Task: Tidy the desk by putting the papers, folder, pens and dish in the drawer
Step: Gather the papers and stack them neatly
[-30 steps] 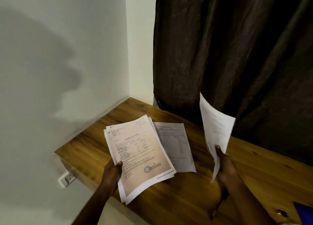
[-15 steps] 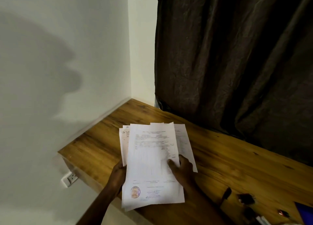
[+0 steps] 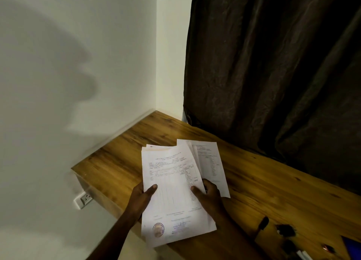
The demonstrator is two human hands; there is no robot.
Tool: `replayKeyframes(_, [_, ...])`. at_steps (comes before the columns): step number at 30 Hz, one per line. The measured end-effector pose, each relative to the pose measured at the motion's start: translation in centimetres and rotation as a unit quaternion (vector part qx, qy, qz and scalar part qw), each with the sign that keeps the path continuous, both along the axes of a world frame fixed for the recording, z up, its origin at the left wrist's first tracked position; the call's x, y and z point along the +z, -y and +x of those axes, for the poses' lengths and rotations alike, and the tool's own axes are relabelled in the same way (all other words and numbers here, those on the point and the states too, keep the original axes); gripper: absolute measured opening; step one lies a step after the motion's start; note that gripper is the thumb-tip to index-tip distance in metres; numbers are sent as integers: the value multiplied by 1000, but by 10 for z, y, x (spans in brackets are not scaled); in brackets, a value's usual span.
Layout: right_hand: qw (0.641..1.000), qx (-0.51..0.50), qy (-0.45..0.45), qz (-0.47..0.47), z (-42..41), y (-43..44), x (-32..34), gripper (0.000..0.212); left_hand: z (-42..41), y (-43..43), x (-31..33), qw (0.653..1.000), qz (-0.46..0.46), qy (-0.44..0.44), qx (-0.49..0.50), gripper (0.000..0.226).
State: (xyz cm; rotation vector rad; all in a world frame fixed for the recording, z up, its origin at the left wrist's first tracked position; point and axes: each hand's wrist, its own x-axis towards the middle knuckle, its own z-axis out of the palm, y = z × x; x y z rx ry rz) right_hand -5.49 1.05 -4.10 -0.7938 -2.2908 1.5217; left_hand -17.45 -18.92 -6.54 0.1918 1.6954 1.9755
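Paper stack (image 3: 172,183), long axis 6-to-12 o'clock, is held over the counter (image 3: 273,191) at its near-left corner, left hand (image 3: 139,200) pinching its 9 o'clock edge, right hand (image 3: 212,198) pinching 3 o'clock; loose sheet (image 3: 212,162) pokes out at 1 o'clock, nearer the right hand.

The surface (image 3: 263,181) fills a corner, with the wall (image 3: 58,83) on its left and the curtain (image 3: 273,64) behind it. Over its near left part are the papers (image 3: 172,191). The left hand (image 3: 140,199) grips their left edge and the right hand (image 3: 211,197) their right edge, thumbs on top. One sheet (image 3: 212,162) lies behind and right, partly beneath them. A pen (image 3: 262,223) lies near right, the folder (image 3: 353,246) further right. A socket (image 3: 84,199) sits on the wall below the surface's left end.
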Motion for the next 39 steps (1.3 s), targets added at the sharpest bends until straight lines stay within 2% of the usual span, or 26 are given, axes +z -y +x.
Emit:
replayKeyframes(3, [1000,-8,-21,-3,1,0,2,12,0,1,-5,1000,-16,6,22,28])
replayKeyframes(11, [1000,-26,-10,11,3,0,-3,15,2,1,-1,999,-4,12,37,16])
replayKeyframes(18, [999,-18,-1,34,4,-1,-8,14,-1,1,-7,999,6,21,40,21])
replayKeyframes(20, [997,-43,-20,66,3,-2,-8,14,-6,3,-12,996,17,47,79,25])
replayKeyframes(23, [982,-145,-41,111,1,-14,-8,12,-14,9,-16,984,74,97,132,30])
replayKeyframes(25, [973,-187,26,132,1,-32,-19,25,-14,12,-13,984,86,88,132,32])
replayKeyframes(28, [958,-181,164,148,9,-54,-40,59,-14,12,-15,987,77,77,119,36])
replayKeyframes(30, [944,-178,215,177,11,-65,-45,73,-15,12,-16,986,76,88,123,36])
replayKeyframes(36, [937,-127,267,188,3,-85,-21,88,-16,13,-18,986,84,92,111,37])
replayKeyframes(39, [952,-90,239,171,4,-88,-31,75,-16,14,-17,988,87,87,97,52])
